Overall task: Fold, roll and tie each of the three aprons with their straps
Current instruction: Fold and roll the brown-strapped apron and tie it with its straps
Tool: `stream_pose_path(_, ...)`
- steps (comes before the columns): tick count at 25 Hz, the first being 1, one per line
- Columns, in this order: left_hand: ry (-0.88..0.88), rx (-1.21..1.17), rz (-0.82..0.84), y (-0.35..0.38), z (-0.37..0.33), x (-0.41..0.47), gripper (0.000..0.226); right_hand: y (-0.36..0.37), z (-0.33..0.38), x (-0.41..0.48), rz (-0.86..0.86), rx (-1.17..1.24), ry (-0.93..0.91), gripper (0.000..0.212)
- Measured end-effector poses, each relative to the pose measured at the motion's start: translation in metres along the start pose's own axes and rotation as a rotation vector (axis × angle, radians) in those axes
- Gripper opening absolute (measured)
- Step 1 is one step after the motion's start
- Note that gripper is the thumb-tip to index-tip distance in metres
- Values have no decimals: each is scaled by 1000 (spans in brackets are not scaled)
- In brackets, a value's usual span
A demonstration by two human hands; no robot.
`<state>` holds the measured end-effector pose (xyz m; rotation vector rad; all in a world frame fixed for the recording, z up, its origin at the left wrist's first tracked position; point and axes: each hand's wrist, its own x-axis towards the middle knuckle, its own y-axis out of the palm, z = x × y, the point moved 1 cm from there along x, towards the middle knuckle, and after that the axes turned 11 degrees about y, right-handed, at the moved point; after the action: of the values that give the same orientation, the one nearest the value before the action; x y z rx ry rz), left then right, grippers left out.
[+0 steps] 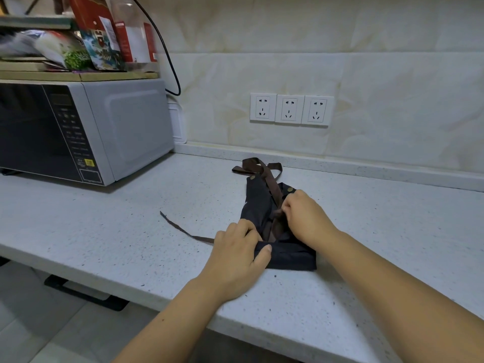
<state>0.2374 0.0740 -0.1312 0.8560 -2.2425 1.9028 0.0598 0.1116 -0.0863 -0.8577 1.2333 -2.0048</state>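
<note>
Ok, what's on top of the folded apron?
Brown straps cross the apron; the right hand pinches one, the left hand grips the apron's near edge. Whatever the hands cover is hidden.

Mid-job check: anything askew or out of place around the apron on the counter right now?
One brown strap trails loose to the left across the counter, away from the folded dark apron. The neck strap lies twisted at the far end. Nothing spilled or damaged shows.

Apron (pixel 258 203): matt dark cloth, brown woven straps (pixel 264 167). Counter (pixel 131 231): smooth speckled stone. Microwave (pixel 125 127): glossy.
</note>
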Motion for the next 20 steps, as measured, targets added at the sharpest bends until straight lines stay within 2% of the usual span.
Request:
stream_pose_path(2,-70,-85,36,3,4,4,41,-12,-4,-7,-81,23,22,20)
stream_pose_path(5,-161,-241,85,4,8,10,35,-26,-19,-26,-127,-77,-67,15)
stream_pose_path(7,-176,-271,63,3,8,13,30,-27,-36,-40,-9,15,-76,16)
stream_pose_path(9,-200,-314,-17,2,7,15,21,-17,-51,-51,138,194,-27,24)
stream_pose_path(11,-239,-360,-72,0,5,16,15,-7,-60,-59,207,402,45,25)
stream_pose_path(14,-296,-300,-44,2,3,19,22,-5,-61,-67,293,592,81,22)
stream_pose_path(16,-345,-317,-42,3,4,21,29,-5,-59,-67,301,514,78,30)
stream_pose_path(18,-326,-371,-109,2,4,19,30,-6,-56,-63,260,399,111,38)
stream_pose_path(20,-286,-481,-187,-3,1,12,16,-7,-53,-57,254,340,157,48)
